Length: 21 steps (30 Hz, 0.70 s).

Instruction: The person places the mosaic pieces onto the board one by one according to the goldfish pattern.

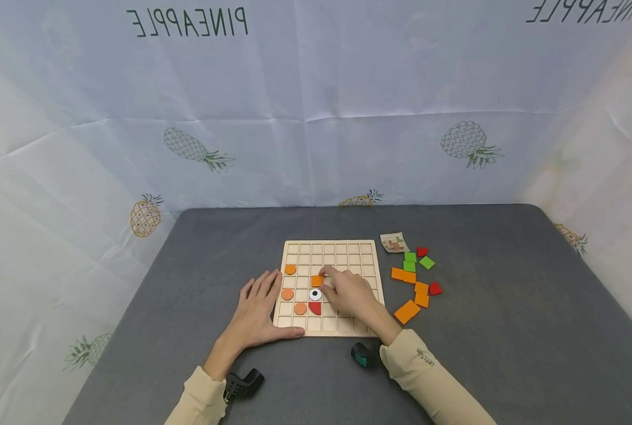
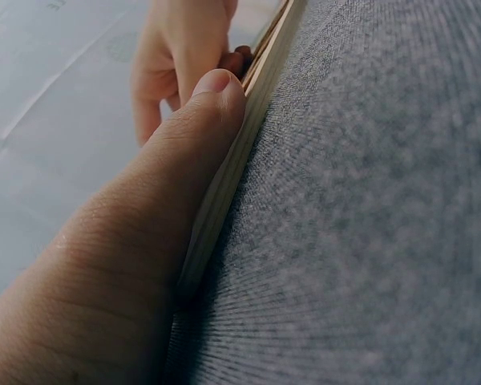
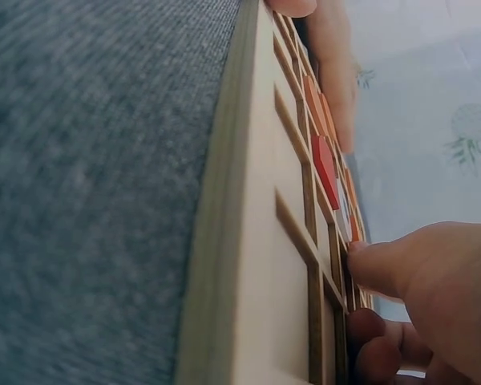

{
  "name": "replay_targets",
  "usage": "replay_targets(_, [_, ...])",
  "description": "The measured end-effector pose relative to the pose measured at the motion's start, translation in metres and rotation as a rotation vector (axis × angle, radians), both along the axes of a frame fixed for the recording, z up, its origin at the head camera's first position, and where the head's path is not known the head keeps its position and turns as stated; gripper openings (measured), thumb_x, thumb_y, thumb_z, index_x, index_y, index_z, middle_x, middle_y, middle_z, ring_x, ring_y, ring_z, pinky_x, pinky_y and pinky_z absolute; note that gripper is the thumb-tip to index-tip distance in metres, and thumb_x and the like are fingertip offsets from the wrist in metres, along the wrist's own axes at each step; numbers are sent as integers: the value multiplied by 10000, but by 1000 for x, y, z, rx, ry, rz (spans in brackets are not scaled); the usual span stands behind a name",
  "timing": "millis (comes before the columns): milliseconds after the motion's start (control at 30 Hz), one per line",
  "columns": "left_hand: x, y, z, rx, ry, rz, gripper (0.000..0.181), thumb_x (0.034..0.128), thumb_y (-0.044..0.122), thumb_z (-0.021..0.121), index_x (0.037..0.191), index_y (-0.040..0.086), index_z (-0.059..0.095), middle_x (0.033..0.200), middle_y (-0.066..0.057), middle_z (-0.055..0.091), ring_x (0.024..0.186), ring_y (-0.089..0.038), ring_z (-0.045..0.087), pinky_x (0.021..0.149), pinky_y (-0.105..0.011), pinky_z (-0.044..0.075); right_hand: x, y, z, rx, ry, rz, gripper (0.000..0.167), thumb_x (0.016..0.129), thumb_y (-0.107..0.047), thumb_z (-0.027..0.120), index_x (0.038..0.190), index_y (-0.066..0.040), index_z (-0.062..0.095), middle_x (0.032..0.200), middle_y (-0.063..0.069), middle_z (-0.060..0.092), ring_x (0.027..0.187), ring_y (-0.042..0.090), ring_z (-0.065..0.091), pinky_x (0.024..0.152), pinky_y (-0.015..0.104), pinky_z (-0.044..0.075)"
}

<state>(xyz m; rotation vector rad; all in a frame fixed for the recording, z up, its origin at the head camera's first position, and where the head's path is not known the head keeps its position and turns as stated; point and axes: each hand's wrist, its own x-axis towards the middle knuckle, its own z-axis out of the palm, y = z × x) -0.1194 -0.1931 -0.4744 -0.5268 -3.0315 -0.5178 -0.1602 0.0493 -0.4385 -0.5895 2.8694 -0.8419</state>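
A wooden grid board (image 1: 358, 248) lies on the table. My left hand (image 1: 257, 313) rests at its left side, fingers extended along the left edge and thumb at the front edge. In the left wrist view the thumb (image 2: 216, 96) presses against the board's side. My right hand (image 1: 350, 292) is over the middle of the board, thumb and index finger pinching an orange square tile (image 1: 316, 281) at its right side. Just in front of that tile sit a round eye tile (image 1: 315, 294) and a red quarter-round tile (image 1: 315, 308). Orange discs (image 1: 290, 270) occupy several cells on the left.
Right of the board lie loose orange tiles (image 1: 407, 311), green squares (image 1: 427, 262) and red pieces (image 1: 435, 288). A small printed pattern card (image 1: 394, 242) is by the board's far right corner. Pineapple-print cloth (image 1: 316, 159) hangs behind the dark grey table (image 1: 507, 330).
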Motion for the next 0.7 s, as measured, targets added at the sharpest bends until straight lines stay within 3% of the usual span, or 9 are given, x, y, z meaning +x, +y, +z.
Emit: replay_targets(700, [-1, 0, -1, 12, -2, 1, 1306, 692, 863, 658, 1637, 74, 221, 1687, -145, 290, 1566, -364, 246, 1222, -639, 194, 1, 0, -5, 11, 40, -16, 313, 995, -290, 676, 1295, -201, 687, 502, -93, 329, 427, 87, 282, 427, 246, 188])
